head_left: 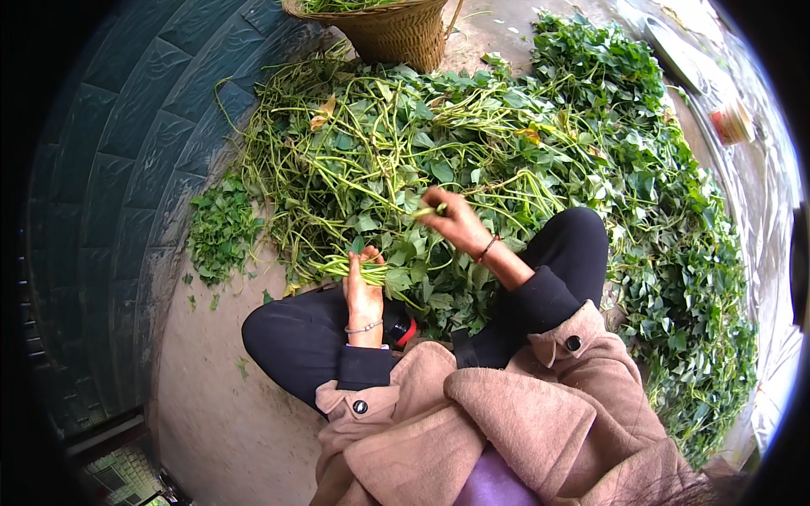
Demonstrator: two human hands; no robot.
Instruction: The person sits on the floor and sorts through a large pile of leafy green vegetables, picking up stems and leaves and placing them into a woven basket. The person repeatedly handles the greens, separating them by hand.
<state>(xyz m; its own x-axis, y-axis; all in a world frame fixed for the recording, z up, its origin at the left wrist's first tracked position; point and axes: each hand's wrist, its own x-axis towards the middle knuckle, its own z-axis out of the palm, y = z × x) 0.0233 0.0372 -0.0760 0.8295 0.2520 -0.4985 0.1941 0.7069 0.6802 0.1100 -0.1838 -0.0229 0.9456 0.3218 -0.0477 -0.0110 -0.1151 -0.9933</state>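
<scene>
My left hand (364,291) is closed round a bundle of green stems (335,267), held just above my left knee. The cut ends of the bundle point to the left, and a leaf stands up beside my fingers. To the right and farther forward, my right hand (456,223) pinches a short piece of green stem (430,210), its fingers slightly blurred. Both hands are over a large heap of leafy vines (384,173) with long pale-green stems and a few yellowed leaves.
A woven basket (396,35) holding green stems stands beyond the heap. Loose leaves (221,228) form a small pile by the dark tiled wall (143,126) at left. More leafy vines (692,337) stretch down the right side, beside plastic sheeting (772,244) and a small tub (731,123).
</scene>
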